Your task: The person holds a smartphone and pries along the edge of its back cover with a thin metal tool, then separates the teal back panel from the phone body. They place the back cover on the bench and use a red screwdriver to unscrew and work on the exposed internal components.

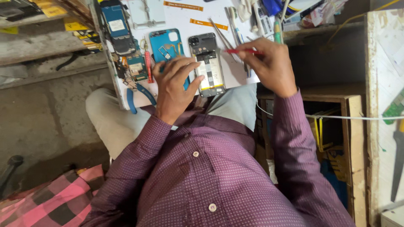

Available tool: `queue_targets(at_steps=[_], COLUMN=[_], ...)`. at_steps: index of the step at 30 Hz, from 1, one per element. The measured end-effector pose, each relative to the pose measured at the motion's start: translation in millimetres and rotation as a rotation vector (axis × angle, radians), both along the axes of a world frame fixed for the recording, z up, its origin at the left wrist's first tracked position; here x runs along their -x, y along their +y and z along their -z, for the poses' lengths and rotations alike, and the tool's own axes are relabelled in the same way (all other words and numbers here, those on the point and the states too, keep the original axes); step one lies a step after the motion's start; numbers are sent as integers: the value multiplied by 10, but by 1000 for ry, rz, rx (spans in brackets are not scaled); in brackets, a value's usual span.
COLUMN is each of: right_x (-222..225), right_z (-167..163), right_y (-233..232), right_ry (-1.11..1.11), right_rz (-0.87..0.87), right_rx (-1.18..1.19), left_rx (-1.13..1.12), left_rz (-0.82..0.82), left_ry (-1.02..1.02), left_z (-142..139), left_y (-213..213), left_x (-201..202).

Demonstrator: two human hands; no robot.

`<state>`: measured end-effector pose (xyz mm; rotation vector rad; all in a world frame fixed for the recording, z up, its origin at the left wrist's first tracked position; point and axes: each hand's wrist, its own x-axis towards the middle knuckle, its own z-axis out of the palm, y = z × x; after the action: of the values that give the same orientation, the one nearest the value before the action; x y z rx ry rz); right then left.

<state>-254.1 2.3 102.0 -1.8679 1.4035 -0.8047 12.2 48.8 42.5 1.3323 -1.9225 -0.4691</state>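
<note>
An opened phone [207, 63] with its back removed lies on a white work board [185, 19], its battery and circuit parts exposed. My left hand [174, 86] rests beside it, fingertips touching its left edge and lower part. My right hand [269, 65] holds a thin red-handled tool [242, 51] whose tip points toward the phone's right side. A blue phone back cover [166, 44] lies just left of the open phone, partly under my left hand.
Another dismantled phone [114, 25], blue-handled pliers [136, 96], tweezers [221, 32], orange flex strips [208, 24] and small tools lie on the board. A wooden cabinet [332, 126] stands at the right. A pink checked cloth [54, 197] lies lower left.
</note>
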Motion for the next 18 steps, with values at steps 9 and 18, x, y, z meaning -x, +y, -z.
queue_targets(at_steps=[9,18], right_x=[-39,-172], right_z=[337,362], right_y=[303,279], right_ry=[-430,-442], right_rz=[20,-34], right_rx=[-367,-355], left_rx=[-36,-51], left_rz=[32,37], left_ry=[135,147], left_z=[-132,-73], left_y=[-82,-58], left_x=[-52,-154])
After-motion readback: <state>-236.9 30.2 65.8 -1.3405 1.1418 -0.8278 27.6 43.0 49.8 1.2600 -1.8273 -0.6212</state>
